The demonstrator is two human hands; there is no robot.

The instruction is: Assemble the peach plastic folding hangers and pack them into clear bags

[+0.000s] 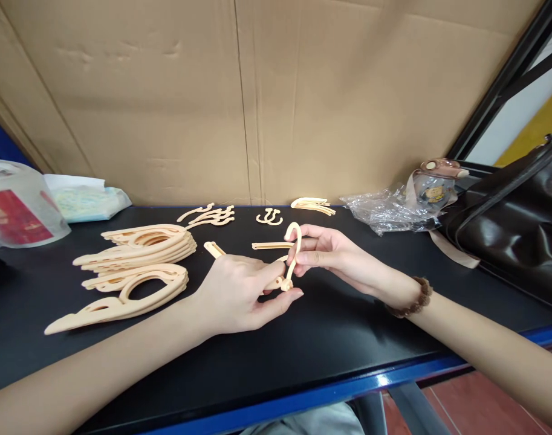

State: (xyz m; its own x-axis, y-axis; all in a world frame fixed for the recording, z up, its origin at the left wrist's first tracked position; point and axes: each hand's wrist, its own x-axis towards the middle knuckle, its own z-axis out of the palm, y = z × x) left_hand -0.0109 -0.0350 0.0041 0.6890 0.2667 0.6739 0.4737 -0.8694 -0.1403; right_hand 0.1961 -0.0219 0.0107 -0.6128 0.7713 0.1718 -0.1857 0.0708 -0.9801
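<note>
My left hand point(239, 293) is closed around a cream plastic bar point(213, 248) whose far end sticks out past my knuckles. My right hand point(332, 254) pinches a cream hook piece point(294, 241) that meets the bar at a small joint between my thumbs. Both hands hover just above the black table point(330, 338). A second thin cream bar point(271, 245) lies flat behind the hook.
Stacked cream hanger arms point(135, 260) lie at left. Small hook parts point(269, 216), curved strips point(312, 205) and forked pieces point(210, 215) sit near the cardboard wall. A crumpled plastic bag point(384, 208), a black leather bag point(511, 223) and a plastic container point(17, 208) flank the table.
</note>
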